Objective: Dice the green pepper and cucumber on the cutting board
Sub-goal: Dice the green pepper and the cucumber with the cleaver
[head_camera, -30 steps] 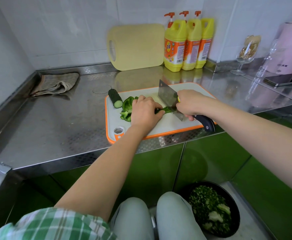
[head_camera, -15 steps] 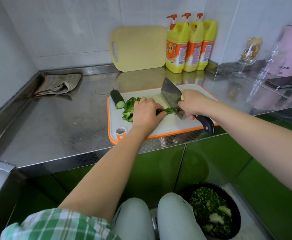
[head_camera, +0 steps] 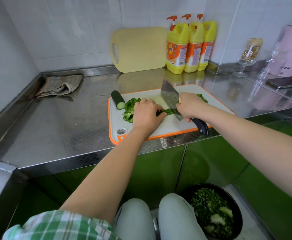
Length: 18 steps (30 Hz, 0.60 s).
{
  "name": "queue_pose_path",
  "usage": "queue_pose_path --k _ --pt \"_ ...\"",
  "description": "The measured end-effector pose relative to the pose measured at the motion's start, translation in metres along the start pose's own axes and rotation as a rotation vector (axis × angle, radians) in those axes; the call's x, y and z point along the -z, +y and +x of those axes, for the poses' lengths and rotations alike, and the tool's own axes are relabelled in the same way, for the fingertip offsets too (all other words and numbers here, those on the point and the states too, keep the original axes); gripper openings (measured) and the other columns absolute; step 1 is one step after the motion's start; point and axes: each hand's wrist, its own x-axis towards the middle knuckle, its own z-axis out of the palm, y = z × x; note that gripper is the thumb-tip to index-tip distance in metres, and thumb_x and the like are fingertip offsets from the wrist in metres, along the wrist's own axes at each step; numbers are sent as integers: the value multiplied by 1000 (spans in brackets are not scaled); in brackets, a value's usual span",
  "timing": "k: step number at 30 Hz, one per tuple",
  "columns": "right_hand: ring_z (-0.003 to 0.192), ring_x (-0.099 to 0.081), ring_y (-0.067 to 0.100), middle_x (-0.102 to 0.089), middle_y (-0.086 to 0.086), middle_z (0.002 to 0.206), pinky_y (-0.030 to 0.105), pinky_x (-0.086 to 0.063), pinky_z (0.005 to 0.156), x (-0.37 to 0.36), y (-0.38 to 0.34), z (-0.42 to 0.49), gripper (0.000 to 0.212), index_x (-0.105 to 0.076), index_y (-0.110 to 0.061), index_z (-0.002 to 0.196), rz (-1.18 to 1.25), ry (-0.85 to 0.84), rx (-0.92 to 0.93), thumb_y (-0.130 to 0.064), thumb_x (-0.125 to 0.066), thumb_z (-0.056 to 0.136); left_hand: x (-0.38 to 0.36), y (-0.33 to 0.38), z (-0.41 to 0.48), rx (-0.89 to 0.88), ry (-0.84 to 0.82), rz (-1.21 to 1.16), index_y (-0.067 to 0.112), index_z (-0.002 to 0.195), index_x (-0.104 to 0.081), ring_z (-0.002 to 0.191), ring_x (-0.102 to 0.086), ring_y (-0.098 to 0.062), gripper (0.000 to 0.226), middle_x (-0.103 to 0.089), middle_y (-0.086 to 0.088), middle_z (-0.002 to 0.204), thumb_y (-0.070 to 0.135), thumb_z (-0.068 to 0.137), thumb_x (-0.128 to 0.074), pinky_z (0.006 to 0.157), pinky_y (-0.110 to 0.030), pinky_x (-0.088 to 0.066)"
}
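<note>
Little has shifted in a second: only the cleaver (head_camera: 169,96) has rocked over the same green pepper strips (head_camera: 166,112). The desk (head_camera: 55,122) carries the cutting board (head_camera: 167,125) at its front edge, within easy reach. My left hand (head_camera: 146,115) pins the strips under curled fingers to steady them; my right hand (head_camera: 190,105) grips the cleaver handle. The cucumber (head_camera: 118,100) waits undiced at the board's far-left corner.

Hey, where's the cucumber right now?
In the head view, the cucumber piece lies on the far left corner of the orange-rimmed cutting board, just left of the green pepper pieces and the left hand.
</note>
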Motion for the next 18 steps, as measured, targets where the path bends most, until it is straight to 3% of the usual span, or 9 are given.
queue_pose_path --k 7,11,15,18 --pt "47 -50 23 -57 11 52 24 -36 45 13 2 -5 18 -59 6 99 -24 -30 29 3 -45 88 -1 0 0 0 9 -13 29 106 -73 100 -48 -25 25 -65 0 101 41 89 -59 80 -34 -29" --pt "61 -57 29 -57 14 56 26 -41 52 8 -1 -6 22 -64 10 101 -92 -94 12 6 -58 80 -1 0 0 2 18 -12 29 107 -73 100 -48 -24 26 -65 0 101 41 89 -60 80 -34 -30" --pt "58 -56 29 -61 16 58 25 -40 51 4 5 -2 20 -60 9 101 -23 -63 -9 6 -51 84 0 0 0 0 13 -18 29 107 -73 100 -48 -24 25 -65 0 101 41 89 -60 81 -34 -30" --pt "68 -63 33 -63 17 67 30 -50 62 -1 4 0 24 -57 5 108 -20 -19 -4 5 -57 84 -2 0 0 2 10 -12 30 107 -73 100 -48 -24 26 -66 1 102 41 89 -59 80 -34 -30"
